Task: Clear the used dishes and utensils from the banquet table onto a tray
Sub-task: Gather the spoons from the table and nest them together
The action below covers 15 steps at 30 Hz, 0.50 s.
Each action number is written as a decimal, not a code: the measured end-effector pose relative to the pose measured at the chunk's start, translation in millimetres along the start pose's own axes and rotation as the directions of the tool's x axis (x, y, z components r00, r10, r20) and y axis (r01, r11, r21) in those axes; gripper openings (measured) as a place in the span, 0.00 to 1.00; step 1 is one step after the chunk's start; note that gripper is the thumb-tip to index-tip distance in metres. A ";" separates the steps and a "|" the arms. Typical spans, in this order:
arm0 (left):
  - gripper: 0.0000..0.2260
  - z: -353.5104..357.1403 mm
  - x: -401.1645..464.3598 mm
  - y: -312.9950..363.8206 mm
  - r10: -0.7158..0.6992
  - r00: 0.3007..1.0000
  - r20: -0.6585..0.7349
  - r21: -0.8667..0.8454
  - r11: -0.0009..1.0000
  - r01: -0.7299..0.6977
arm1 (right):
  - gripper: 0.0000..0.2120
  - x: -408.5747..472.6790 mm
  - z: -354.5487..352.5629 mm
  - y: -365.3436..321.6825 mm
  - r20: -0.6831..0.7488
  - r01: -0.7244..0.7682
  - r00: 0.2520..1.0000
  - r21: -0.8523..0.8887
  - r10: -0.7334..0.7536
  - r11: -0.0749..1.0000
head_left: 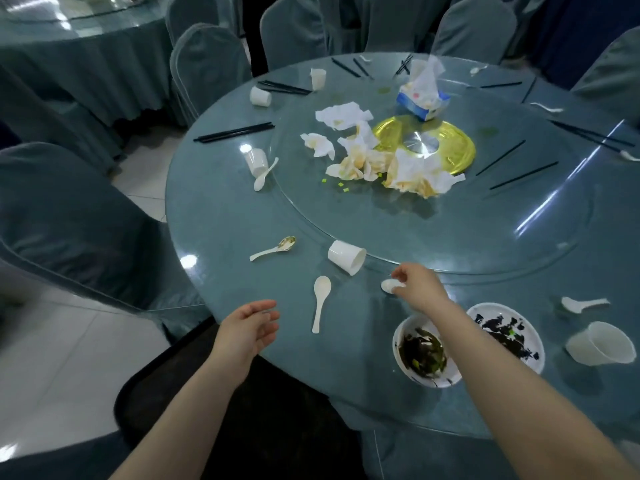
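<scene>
Between the hands, a white spoon (321,301); right hand (420,287) pinching another; left hand (251,327) open.

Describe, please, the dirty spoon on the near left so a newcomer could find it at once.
Start at the glass turntable and drop to its near-left edge, left of the tipped white cup. The dirty spoon lies there; unlike the clean spoon below it, its bowl holds food residue.

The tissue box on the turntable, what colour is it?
The tissue box is blue and white, seen in the head view.
</scene>
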<state>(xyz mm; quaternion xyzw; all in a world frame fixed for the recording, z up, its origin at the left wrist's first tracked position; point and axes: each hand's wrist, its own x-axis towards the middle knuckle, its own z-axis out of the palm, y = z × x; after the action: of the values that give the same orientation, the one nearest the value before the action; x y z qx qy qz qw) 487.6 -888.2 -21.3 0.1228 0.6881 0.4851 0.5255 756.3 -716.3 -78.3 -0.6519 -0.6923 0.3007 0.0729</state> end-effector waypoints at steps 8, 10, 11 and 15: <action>0.08 2.9 27.6 -10.1 -0.085 0.996 -0.019 0.054 0.995 0.086 | 0.10 33.8 15.7 -7.2 0.185 0.190 0.977 -0.499 -0.111 0.846; 0.08 0.8 30.9 -11.3 -0.096 0.995 -0.024 0.054 0.994 0.098 | 0.11 31.8 17.2 -17.4 0.234 0.292 0.952 -0.504 -0.196 0.813; 0.09 -0.5 32.4 -11.8 -0.101 0.995 -0.026 0.050 0.994 0.102 | 0.12 28.4 17.9 -25.1 0.251 0.340 0.936 -0.463 -0.247 0.818; 0.09 -7.6 38.1 -12.4 -0.119 0.992 -0.050 0.016 0.993 0.120 | 0.09 6.5 30.4 -70.3 0.077 0.325 0.945 -0.083 -0.319 0.942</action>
<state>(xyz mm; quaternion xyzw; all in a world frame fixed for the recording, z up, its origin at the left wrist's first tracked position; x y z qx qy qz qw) 469.5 -872.6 -54.4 0.0744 0.7116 0.4489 0.5354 680.1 -717.8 -68.8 -0.5229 -0.8049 0.2721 0.0685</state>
